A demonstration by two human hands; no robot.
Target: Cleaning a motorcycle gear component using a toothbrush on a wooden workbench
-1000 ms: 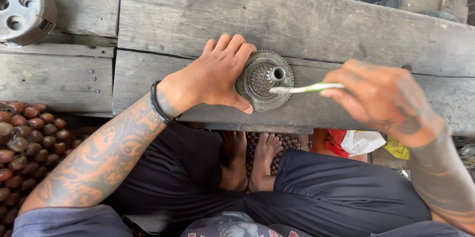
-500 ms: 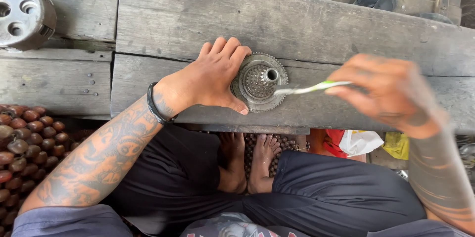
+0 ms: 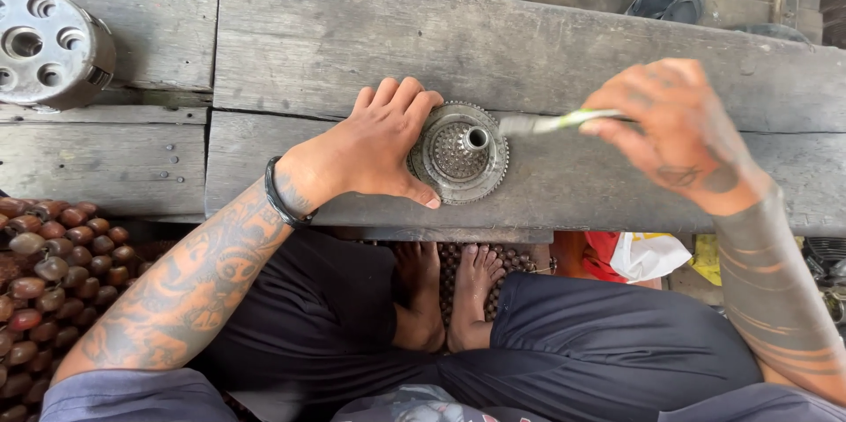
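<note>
Grey metal part: a round, toothed disc (image 3: 459,154) with a perforated dome and a short central tube lies flat on the weathered plank bench (image 3: 352,43), close to its near edge and about midway along it.
Head view, left hand: the left hand (image 3: 374,149) lies palm down, fingers and thumb cupped against the disc's left rim, pressing it to the wood; a dark band circles the wrist.
Head view, right hand: the right hand (image 3: 679,136) pinches the handle of a pale green brush (image 3: 551,123) between thumb and fingers; the bristle end sits just right of the central tube. Hand and brush are motion-blurred.
Far left corner: a second metal housing with round bores (image 3: 48,43) rests well apart from the disc.
Below the bench: reddish-brown nuts (image 3: 44,272) are heaped at the left; bare feet (image 3: 449,290) show under the near edge.
Risk, slip: the disc is held from one side only, so a hard brush stroke towards the left could, in all likelihood, skid it under the palm.
Risk, fall: the disc's position near the near edge means a skid could tip it onto the feet.
Risk, fingers: the toothed rim touches the fingertips; a sudden turn of the disc could scrape them.
</note>
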